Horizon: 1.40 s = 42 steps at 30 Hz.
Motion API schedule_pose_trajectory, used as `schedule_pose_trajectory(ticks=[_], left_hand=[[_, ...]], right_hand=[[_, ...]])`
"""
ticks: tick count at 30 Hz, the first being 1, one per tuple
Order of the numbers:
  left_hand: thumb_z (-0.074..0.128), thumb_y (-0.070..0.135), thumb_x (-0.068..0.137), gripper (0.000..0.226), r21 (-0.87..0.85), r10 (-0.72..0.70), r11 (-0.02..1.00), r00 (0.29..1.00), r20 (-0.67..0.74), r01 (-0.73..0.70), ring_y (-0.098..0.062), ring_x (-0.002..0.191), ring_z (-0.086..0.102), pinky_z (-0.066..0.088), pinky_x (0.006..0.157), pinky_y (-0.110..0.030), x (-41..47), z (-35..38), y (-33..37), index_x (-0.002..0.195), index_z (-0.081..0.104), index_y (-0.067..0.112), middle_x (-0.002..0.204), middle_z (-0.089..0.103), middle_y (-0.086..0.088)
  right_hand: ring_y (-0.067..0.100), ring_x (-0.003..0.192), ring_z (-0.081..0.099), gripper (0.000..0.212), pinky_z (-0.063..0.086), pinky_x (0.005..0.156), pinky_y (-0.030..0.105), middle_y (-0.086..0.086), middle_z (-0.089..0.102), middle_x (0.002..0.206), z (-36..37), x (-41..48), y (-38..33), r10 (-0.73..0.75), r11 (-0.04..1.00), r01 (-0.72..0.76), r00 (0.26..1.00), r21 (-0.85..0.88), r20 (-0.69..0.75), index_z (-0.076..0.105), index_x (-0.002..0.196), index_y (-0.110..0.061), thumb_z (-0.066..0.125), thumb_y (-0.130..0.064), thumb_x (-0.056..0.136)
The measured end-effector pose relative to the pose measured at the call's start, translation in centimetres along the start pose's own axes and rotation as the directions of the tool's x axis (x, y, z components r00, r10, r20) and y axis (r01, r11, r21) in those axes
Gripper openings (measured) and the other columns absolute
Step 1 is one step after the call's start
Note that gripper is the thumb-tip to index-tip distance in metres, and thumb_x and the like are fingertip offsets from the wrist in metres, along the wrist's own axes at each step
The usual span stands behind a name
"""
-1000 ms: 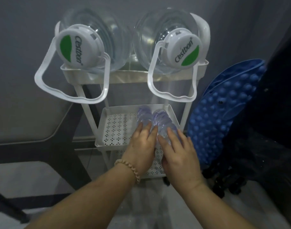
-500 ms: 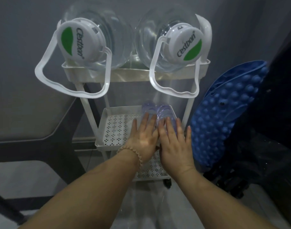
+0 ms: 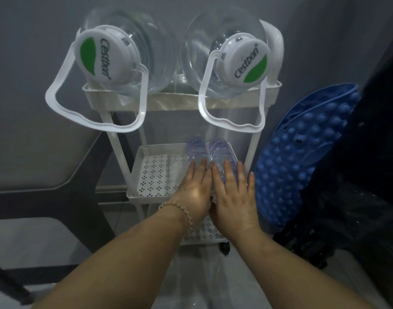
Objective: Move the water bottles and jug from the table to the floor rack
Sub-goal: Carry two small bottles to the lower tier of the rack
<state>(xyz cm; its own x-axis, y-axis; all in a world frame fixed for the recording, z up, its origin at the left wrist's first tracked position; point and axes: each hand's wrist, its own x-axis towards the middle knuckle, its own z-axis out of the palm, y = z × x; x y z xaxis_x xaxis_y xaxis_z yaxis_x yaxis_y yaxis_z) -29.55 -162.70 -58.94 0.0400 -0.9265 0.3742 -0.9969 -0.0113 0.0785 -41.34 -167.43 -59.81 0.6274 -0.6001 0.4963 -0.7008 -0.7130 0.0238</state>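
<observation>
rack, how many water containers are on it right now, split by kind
large jugs, lying on the top shelf: 2
small bottles, lying on the middle shelf: 2
total: 4

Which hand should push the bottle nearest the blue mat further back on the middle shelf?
Right. The right hand lies flat on that bottle, at the right side of the middle shelf; the left hand covers the neighbouring bottle and would have to cross over.
</observation>
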Motion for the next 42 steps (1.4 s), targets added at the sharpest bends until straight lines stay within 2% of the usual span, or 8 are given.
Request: schedule_pose_trajectory(ticks=[4,11,18,22,29,33,36,42], left_hand=[[0.063,0.002,0.078,0.064,-0.044,0.044,0.998,0.999,-0.03,-0.045,-0.04,0.134,0.03,0.017,0.113,-0.053,0.1,-0.6,-0.1,0.133,0.034,-0.014,0.138,0.04,-0.031],[0.048,0.006,0.088,0.069,-0.074,-0.083,0.994,0.996,-0.031,0.08,-0.027,0.143,-0.001,0.002,0.117,-0.038,-1.7,0.3,-1.4,0.145,0.011,0.0,0.154,0.013,-0.018],[0.073,0.003,0.071,0.07,-0.026,-0.069,0.997,0.986,-0.153,0.066,-0.028,0.132,0.027,0.012,0.107,-0.052,-1.7,-0.7,-0.6,0.129,0.039,-0.015,0.131,0.047,-0.032],[0.058,0.007,0.078,0.077,-0.148,-0.125,0.983,0.985,-0.115,0.108,-0.007,0.135,-0.013,-0.018,0.107,-0.021,-2.0,-0.4,-1.0,0.144,0.02,0.001,0.151,0.023,-0.02],[0.054,0.028,0.082,0.086,0.067,-0.291,0.956,0.952,0.095,0.285,-0.028,0.143,-0.006,0.008,0.116,-0.046,-2.4,-1.3,-0.7,0.147,0.002,0.009,0.156,0.003,-0.015],[0.057,0.027,0.081,0.083,0.065,-0.281,0.959,0.953,0.116,0.275,-0.027,0.142,0.007,-0.002,0.112,-0.042,-4.4,-6.8,1.3,0.146,0.011,0.007,0.154,0.016,-0.014],[0.056,0.024,0.081,0.069,0.103,-0.253,0.964,0.965,0.07,0.245,-0.034,0.134,0.032,0.028,0.108,-0.052,-6.8,-12.4,2.8,0.14,0.029,0.001,0.144,0.039,-0.017],[0.056,0.027,0.082,0.065,0.094,-0.39,0.92,0.876,0.284,0.379,-0.03,0.133,0.036,0.032,0.106,-0.049,-13.5,-28.3,8.4,0.139,0.035,0.004,0.145,0.039,-0.014]], right_hand=[[0.041,0.137,0.027,0.086,0.018,0.109,0.057,0.019,0.035,0.147,-0.1,0.1,0.3,-0.09,0.994,0.091,0.996,0.061,-0.022,0.036,0.142,-0.004,0.076,-0.02,0.067],[0.035,0.13,0.04,0.071,0.025,0.106,0.058,0.019,0.045,0.141,0.7,1.0,1.3,-0.369,0.926,0.372,0.928,0.061,-0.051,0.042,0.135,0.004,0.069,-0.001,0.069],[0.037,0.139,0.022,0.082,0.011,0.109,0.059,0.014,0.032,0.15,1.8,-0.8,-1.7,-0.085,0.994,0.082,0.996,0.073,0.033,0.035,0.141,-0.004,0.074,-0.025,0.071],[0.036,0.142,0.01,0.084,0.001,0.111,0.055,0.014,0.019,0.154,1.5,-0.7,-2.4,-0.018,0.995,0.011,0.998,0.102,0.066,0.024,0.146,-0.007,0.066,-0.033,0.079],[0.038,0.14,0.016,0.085,0.007,0.11,0.057,0.019,0.028,0.151,-0.8,-1.3,-3.0,-0.038,0.994,0.025,0.992,0.111,0.117,0.033,0.143,-0.004,0.072,-0.027,0.071],[0.037,0.14,0.016,0.072,0.012,0.11,0.058,0.018,0.025,0.152,-6.2,-2.2,-5.2,-0.009,0.992,-0.01,0.988,0.123,0.152,0.027,0.144,-0.002,0.049,-0.025,0.08],[0.034,0.141,0.014,0.071,0.007,0.115,0.055,0.017,0.021,0.152,-11.5,-3.4,-7.2,-0.025,0.991,0.001,0.983,0.133,0.184,0.021,0.145,-0.001,0.035,-0.022,0.079],[0.036,0.138,0.024,0.066,0.008,0.111,0.051,0.018,0.026,0.15,-28.5,-6.9,-12.9,-0.007,0.986,-0.047,0.948,0.161,0.319,0.022,0.145,-0.004,0.031,-0.017,0.08]])
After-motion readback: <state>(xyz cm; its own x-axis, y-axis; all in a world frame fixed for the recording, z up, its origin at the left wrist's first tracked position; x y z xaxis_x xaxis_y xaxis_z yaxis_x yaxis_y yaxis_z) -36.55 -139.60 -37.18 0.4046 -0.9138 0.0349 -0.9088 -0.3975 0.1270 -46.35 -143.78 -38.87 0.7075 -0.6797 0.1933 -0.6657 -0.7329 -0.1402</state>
